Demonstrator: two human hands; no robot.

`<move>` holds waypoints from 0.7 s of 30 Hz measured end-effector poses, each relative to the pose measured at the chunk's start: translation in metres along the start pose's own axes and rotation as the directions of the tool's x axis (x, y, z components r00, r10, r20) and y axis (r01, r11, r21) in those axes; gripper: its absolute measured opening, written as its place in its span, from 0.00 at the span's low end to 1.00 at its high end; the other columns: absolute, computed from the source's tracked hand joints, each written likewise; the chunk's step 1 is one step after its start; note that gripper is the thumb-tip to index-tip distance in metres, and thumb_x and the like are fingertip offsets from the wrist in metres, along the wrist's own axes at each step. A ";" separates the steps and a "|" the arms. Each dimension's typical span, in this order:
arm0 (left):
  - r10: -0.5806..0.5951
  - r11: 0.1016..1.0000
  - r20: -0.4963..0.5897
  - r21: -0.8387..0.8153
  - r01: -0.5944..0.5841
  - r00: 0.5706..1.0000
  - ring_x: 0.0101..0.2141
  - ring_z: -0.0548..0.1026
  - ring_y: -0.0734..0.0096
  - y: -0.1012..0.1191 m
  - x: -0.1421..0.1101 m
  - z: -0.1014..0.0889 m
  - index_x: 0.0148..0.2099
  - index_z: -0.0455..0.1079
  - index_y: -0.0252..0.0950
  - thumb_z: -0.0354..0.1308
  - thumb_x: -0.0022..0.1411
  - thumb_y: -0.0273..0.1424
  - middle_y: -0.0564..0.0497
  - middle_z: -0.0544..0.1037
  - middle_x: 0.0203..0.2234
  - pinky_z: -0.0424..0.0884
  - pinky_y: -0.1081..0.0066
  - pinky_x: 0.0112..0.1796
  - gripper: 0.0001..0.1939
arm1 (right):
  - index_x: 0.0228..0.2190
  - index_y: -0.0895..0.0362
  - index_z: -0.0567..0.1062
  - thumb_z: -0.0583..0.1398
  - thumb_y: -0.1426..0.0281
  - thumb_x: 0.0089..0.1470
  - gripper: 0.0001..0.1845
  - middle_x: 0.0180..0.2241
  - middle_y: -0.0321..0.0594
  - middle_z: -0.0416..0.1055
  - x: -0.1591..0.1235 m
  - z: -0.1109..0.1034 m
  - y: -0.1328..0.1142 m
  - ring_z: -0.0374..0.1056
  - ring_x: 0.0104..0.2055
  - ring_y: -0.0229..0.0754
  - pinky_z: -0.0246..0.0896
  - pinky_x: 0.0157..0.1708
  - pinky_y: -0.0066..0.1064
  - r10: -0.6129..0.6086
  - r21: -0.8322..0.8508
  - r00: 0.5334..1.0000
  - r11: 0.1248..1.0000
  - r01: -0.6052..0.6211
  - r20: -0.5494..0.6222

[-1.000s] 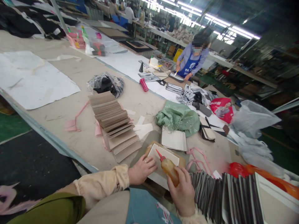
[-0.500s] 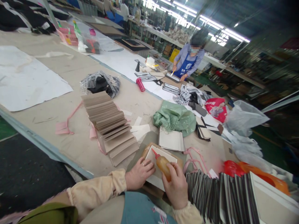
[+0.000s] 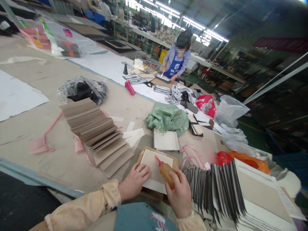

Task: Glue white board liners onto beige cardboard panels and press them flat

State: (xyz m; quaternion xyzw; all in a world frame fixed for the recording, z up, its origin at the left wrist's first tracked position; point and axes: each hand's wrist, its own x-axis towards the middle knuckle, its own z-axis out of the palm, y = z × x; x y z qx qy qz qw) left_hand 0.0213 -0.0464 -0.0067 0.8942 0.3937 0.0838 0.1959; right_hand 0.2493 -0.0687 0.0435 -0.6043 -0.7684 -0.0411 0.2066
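A squeeze bottle of amber liquid with a red nozzle is gripped in my right hand. It is tilted, its nozzle pointing up and left over a white rectangular board; whether the tip touches the board I cannot tell. My left hand lies on the board's left edge, fingers stretched out, a ring on one of them. Beneath the white board, a brown board shows along its far edge. Beyond it is a small stack of white cards. To the left, a fanned stack of brown cardboard pieces leans across the table.
Many dark-edged panels stand in a row at my right. A green plastic bag lies behind the cards, and a clear bag with black material is farther left. Across the table a co-worker in a blue apron handles a dark piece.
The camera has turned, so the scene sits farther left. The nozzle has moved from near the board's far left corner rightward over its surface. My left hand stays at the left edge.
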 end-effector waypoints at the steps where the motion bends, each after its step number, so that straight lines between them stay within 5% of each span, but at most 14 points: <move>1: 0.001 1.000 0.006 -0.001 -0.001 1.000 0.57 0.55 0.53 0.000 0.000 0.000 0.60 0.55 0.39 0.55 0.53 0.31 0.44 0.62 0.57 0.44 0.49 0.57 0.32 | 0.44 0.55 0.68 0.58 0.69 0.51 0.17 0.46 0.49 0.63 -0.005 -0.002 0.004 0.64 0.47 0.50 0.67 0.43 0.43 0.028 -0.010 1.000 1.000 -0.028 -0.008; 13: -0.010 0.999 0.042 0.049 0.008 0.999 0.58 0.53 0.53 -0.003 0.001 0.007 0.61 0.54 0.40 0.58 0.52 0.34 0.45 0.60 0.59 0.45 0.50 0.58 0.34 | 0.43 0.55 0.70 0.58 0.63 0.52 0.16 0.45 0.47 0.65 -0.041 -0.021 0.039 0.66 0.44 0.47 0.67 0.40 0.38 0.263 -0.046 0.961 0.963 -0.267 -0.083; 21: -0.006 0.999 0.036 0.040 0.004 0.999 0.58 0.53 0.55 -0.005 0.003 0.009 0.62 0.53 0.42 0.58 0.52 0.35 0.48 0.60 0.60 0.44 0.51 0.58 0.35 | 0.43 0.54 0.68 0.58 0.64 0.52 0.15 0.44 0.44 0.63 -0.025 -0.012 0.011 0.65 0.44 0.44 0.68 0.39 0.34 0.330 0.073 0.944 0.942 -0.328 -0.010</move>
